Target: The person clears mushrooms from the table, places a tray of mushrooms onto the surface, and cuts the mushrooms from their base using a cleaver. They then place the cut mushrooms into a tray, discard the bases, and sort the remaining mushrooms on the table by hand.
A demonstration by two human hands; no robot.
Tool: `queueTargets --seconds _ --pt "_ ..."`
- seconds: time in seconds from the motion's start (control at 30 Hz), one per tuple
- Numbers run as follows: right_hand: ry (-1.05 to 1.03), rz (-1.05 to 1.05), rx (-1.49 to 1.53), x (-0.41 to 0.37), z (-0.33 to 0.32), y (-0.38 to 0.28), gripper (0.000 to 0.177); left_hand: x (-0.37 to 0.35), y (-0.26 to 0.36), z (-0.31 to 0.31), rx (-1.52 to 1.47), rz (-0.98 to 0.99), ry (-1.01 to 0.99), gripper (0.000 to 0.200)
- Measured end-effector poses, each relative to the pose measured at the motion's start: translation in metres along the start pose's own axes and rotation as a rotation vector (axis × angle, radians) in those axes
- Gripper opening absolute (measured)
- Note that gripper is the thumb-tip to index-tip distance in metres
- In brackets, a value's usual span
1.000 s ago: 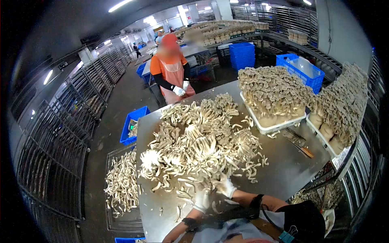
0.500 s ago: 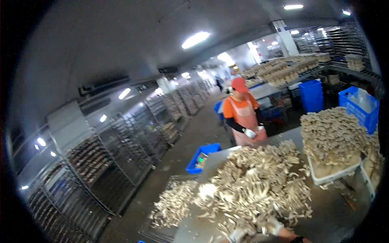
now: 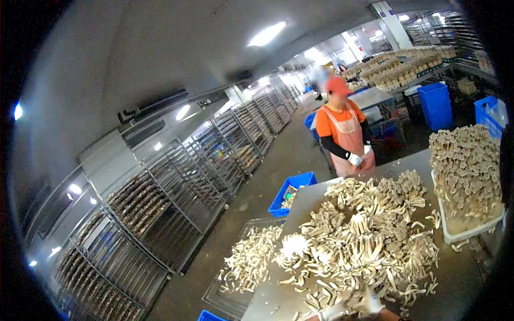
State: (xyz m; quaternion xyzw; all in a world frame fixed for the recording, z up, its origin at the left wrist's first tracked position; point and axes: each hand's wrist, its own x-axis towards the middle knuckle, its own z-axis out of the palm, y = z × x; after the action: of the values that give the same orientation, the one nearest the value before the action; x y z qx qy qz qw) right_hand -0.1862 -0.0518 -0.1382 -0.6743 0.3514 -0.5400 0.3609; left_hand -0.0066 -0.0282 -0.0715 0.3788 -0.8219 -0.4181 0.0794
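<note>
Both hands wear whitish gloves and show at the bottom edge, close to the near side of a large mushroom pile (image 3: 369,235). My left hand (image 3: 333,312) and my right hand (image 3: 373,304) are closed about a small mushroom clump (image 3: 353,300) between them; their fingers are partly hidden. The pile has pale stems and brownish caps, some in clusters and some loose. It lies on a metal table (image 3: 278,297). Loose mushrooms (image 3: 249,257) fill a tray (image 3: 211,294) at the table's left.
A white crate (image 3: 471,234) stacked high with mushrooms stands at right. Across the table is a co-worker (image 3: 345,128) in an orange shirt and apron. A blue bin (image 3: 302,181) sits beyond the table's left corner. Tall racks (image 3: 160,214) line the left aisle.
My view has shifted, so the table, pile and co-worker appear farther right. Both hands stay together at the near edge of the pile, with mushrooms between them.
</note>
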Motion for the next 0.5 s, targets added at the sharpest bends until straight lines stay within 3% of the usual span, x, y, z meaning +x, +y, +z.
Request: queueTargets --seconds 0.03,0.13,0.23,0.3,0.37,0.47,0.5 --pt "0.051 -0.144 -0.151 -0.003 0.006 0.031 0.081 0.003 -0.007 0.0 -0.002 0.014 -0.007 0.037" --pt "0.036 0.158 -0.345 -0.012 -0.022 0.015 0.089 0.012 -0.02 0.001 -0.015 0.06 -0.053 0.038" --pt "-0.236 0.166 -0.974 -0.028 -0.022 0.033 0.1 0.021 -0.028 0.002 -0.028 0.093 -0.079 0.038" --pt "-0.13 0.201 0.525 -0.022 -0.005 0.027 0.097 0.026 -0.033 0.003 -0.037 0.109 -0.097 0.038" --pt "-0.095 0.216 0.05 -0.013 -0.016 -0.001 0.076 0.026 -0.039 0.003 -0.048 0.123 -0.111 0.038" --pt "0.036 0.264 -0.221 0.001 -0.036 -0.033 0.047 0.025 -0.045 0.007 -0.056 0.149 -0.136 0.038" --pt "-0.097 0.151 -0.391 -0.006 -0.027 -0.013 0.039 0.025 -0.05 0.013 -0.057 0.165 -0.149 0.038"
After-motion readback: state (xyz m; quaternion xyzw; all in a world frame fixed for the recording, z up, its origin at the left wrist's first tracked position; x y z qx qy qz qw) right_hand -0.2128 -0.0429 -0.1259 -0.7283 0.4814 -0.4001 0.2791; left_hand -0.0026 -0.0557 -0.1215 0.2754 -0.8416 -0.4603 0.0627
